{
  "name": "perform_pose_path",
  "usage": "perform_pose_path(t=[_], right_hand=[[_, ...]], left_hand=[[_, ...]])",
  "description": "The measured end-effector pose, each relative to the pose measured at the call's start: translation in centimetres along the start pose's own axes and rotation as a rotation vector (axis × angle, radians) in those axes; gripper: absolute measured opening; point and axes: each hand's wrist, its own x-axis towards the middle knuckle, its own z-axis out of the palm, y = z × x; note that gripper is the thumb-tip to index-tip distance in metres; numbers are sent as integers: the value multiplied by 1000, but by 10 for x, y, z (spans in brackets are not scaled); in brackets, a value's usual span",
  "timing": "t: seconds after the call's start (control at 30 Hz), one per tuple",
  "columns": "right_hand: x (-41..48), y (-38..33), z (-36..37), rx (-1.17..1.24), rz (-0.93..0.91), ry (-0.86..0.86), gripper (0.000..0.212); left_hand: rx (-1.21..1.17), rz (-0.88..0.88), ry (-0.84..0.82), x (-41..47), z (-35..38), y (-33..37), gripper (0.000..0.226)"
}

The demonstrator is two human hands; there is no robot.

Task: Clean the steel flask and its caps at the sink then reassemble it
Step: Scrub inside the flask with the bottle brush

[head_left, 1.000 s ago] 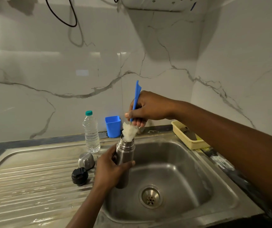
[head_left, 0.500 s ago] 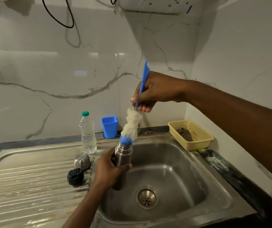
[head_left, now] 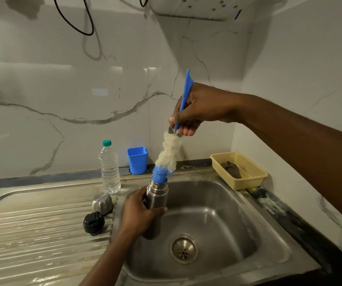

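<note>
Steel flask (head_left: 156, 200): upright over the sink basin (head_left: 217, 207), long axis near vertical, open mouth up. Smooth brushed-steel cylinder with a ridged neck. Left grip (head_left: 137, 215) is wrapped round its mid-body, thumb across the front.

Bottle brush (head_left: 169, 153): axis tilts up to the right. Blue bristle tip sits in the flask mouth, fluffy white bristles above, flat blue plastic handle. Right grip (head_left: 199, 108) is closed round the handle, above and right of the mouth, clear of the flask.

Domed steel cap (head_left: 102, 203) and black ribbed stopper (head_left: 94, 222) lie just beside each other on the ridged drainboard (head_left: 31, 223), left of the flask.
</note>
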Motion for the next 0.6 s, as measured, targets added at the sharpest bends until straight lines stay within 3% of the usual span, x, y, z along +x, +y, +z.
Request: perform_pose_path(t=[0.23, 0.43, 0.6], right_hand=[[-6, -12, -23, 27, -14, 80, 21], [-18, -14, -39, 27, -7, 109, 25], [-35, 25, -13, 221, 16, 205, 22]], left_hand=[[34, -53, -66, -3, 2, -12, 61], [-59, -79, 26, -1, -3, -5, 60], [-223, -152, 64, -6, -21, -7, 59]])
